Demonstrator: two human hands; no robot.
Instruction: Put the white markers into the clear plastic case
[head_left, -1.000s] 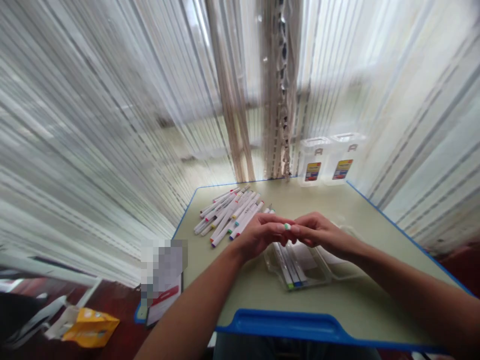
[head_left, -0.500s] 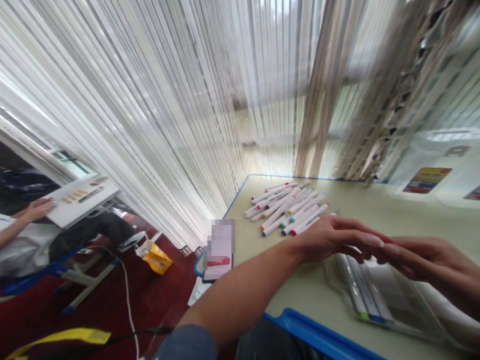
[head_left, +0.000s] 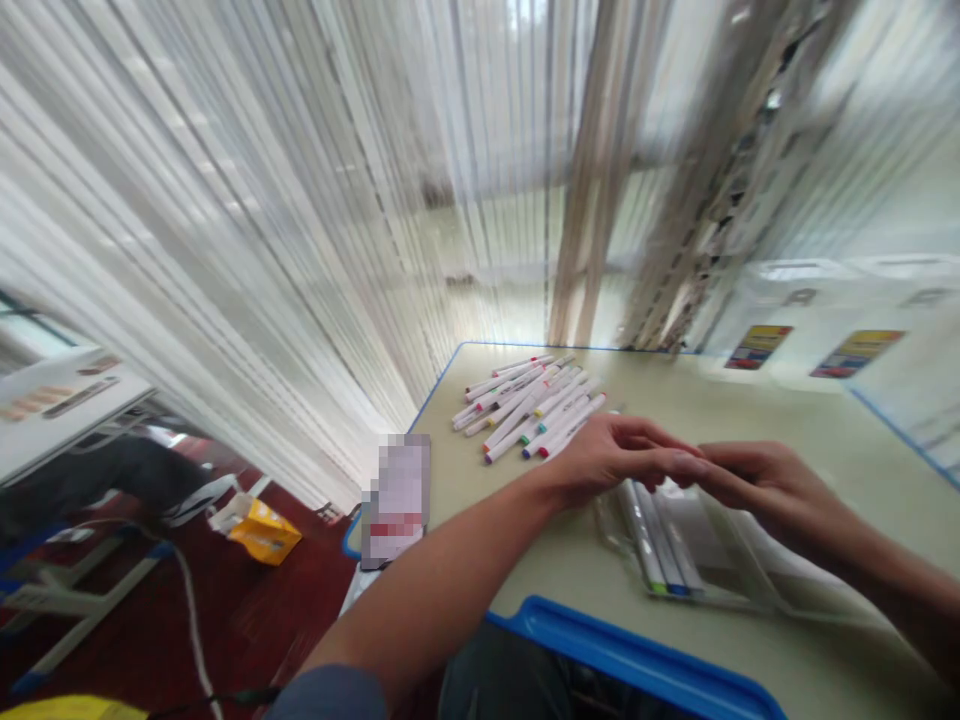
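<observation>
My left hand (head_left: 600, 460) and my right hand (head_left: 772, 480) meet at the fingertips above an open clear plastic case (head_left: 731, 570). Their fingers are closed together around a marker, whose white and green end showed between them earlier; it is now hidden by the fingers. Several white markers (head_left: 658, 545), with green and blue ends showing, lie side by side in the left part of the case. Left of my left hand, a loose pile of white markers (head_left: 529, 405) with coloured ends rests on the table.
Two clear cases with labels (head_left: 760, 347) stand at the table's back right. A phone (head_left: 401, 500) lies at the left edge. A blue trough (head_left: 622, 650) runs along the front. String curtains (head_left: 300, 200) hang behind. On the floor is a yellow bag (head_left: 266, 530); another person's leg (head_left: 112, 490) is at far left.
The view swung left, then partly back right. Both hands stay together over the case; the white and green end between the fingertips no longer shows.
</observation>
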